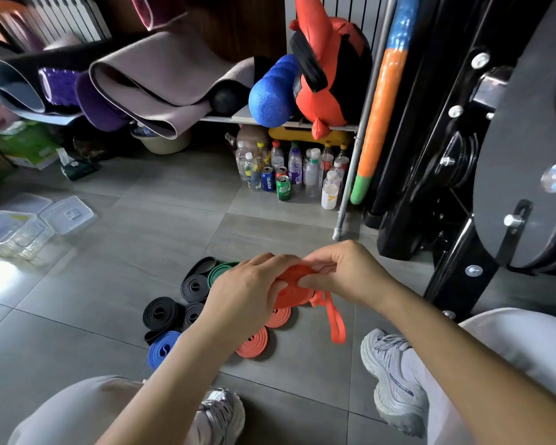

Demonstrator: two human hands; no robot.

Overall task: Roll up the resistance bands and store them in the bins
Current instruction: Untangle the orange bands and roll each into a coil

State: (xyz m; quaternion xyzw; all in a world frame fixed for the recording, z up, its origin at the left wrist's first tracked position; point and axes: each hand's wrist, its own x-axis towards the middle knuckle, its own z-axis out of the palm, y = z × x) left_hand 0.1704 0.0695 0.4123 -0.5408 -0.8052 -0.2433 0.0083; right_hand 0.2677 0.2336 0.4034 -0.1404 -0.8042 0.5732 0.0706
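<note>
- Step in hand is rolling: an orange band [291,285] is part wound into a flat coil, held in the air just above the pile of rolled bands [174,313] on the floor
- Left hand [244,293] grips the coil from the pile's side, fingers curled round its edge; right hand [341,274] pinches the opposite edge between thumb and fingertips
- A loose tail [334,319] of the same band hangs down on the side away from the pile, doubled into a loop and not yet wound in
- The pile holds black, blue, green and orange coils lying flat and close together, none in a bin
- Clear bins [16,232] stand well to the left of the pile, with a lid [66,215] beside them
- Next move, as I judge it: turn the coil while one hand feeds the tail on flat, keeping a firm pinch so the wraps do not spring loose, then carry it to the bins
</note>
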